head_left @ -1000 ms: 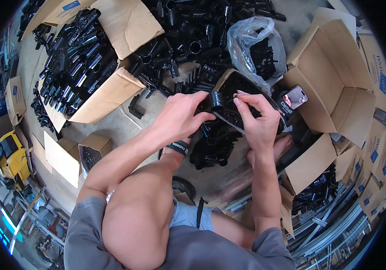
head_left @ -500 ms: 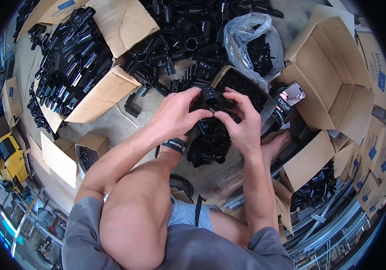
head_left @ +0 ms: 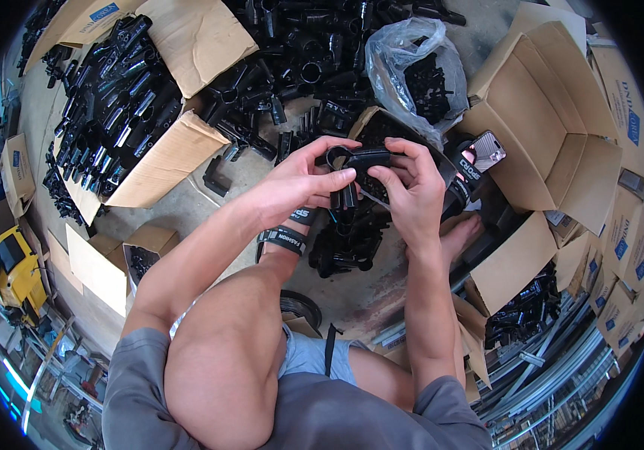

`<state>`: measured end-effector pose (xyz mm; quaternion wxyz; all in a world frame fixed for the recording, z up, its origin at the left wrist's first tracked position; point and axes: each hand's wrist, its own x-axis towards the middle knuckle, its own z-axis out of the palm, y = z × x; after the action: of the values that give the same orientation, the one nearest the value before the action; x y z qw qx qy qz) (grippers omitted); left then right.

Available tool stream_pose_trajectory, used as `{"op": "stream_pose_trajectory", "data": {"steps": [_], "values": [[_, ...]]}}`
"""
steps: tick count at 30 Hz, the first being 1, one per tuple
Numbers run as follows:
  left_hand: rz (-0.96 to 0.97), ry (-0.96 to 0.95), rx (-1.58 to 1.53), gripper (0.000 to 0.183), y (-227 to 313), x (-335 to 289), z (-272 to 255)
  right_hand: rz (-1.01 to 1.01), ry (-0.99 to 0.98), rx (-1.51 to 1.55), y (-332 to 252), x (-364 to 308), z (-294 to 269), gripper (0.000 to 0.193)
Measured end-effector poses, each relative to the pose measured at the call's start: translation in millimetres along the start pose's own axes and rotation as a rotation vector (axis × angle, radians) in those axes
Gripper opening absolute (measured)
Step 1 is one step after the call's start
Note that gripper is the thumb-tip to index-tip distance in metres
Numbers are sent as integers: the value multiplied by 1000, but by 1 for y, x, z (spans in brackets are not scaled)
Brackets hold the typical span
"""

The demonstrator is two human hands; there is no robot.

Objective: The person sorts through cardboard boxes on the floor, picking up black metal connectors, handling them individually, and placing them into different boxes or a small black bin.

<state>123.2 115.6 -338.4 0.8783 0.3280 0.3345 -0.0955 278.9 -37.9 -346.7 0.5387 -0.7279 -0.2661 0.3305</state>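
Observation:
A black plastic fitting with a tube-like body [head_left: 368, 157] and a round ring at its left end is held up between both hands. My left hand [head_left: 303, 181] grips the ring end, thumb in front and index finger over the top. My right hand [head_left: 416, 180] is closed round the other end, thumb below and fingers above. Just under the hands, further black fittings [head_left: 346, 247] lie in a heap on the floor. Behind my hands stands an opened carton [head_left: 369, 118] of small black parts, partly hidden by them.
Ahead lies a large pile of black fittings [head_left: 311, 73]. To its right sits a clear plastic bag [head_left: 389, 56] of small parts, beside an open carton [head_left: 536, 135] and a phone [head_left: 489, 150]. A carton flap [head_left: 168, 159] borders more fittings at left; metal profiles [head_left: 555, 375] lie lower right.
The fitting has turned from nearly end-on to lying sideways, its ring now to the left. My fingertips have moved apart along it, and the right hand has shifted slightly right.

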Motion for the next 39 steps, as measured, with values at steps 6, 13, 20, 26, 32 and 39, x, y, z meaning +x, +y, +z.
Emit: {"op": "stream_pose_trajectory", "data": {"steps": [6, 13, 20, 26, 32, 39], "values": [[-77, -20, -212, 48, -1, -3, -2, 7, 127, 174, 7, -4, 11, 31], [-113, -30, -290, 48, -1, -5, 0, -158, 177, -77, 6, -5, 11, 24], [13, 42, -399, 52, -12, 1, -14, 214, 199, -683, 53, -17, -9, 21], [41, 106, -422, 50, -16, 2, -22, 306, 69, -795, 72, -22, 9, 20], [78, 136, -463, 48, -19, 1, -23, 297, 161, -682, 73, -7, 17, 18], [63, 215, -504, 50, -21, 1, -17, -3, 128, -747, 87, -7, 11, 16]]}}
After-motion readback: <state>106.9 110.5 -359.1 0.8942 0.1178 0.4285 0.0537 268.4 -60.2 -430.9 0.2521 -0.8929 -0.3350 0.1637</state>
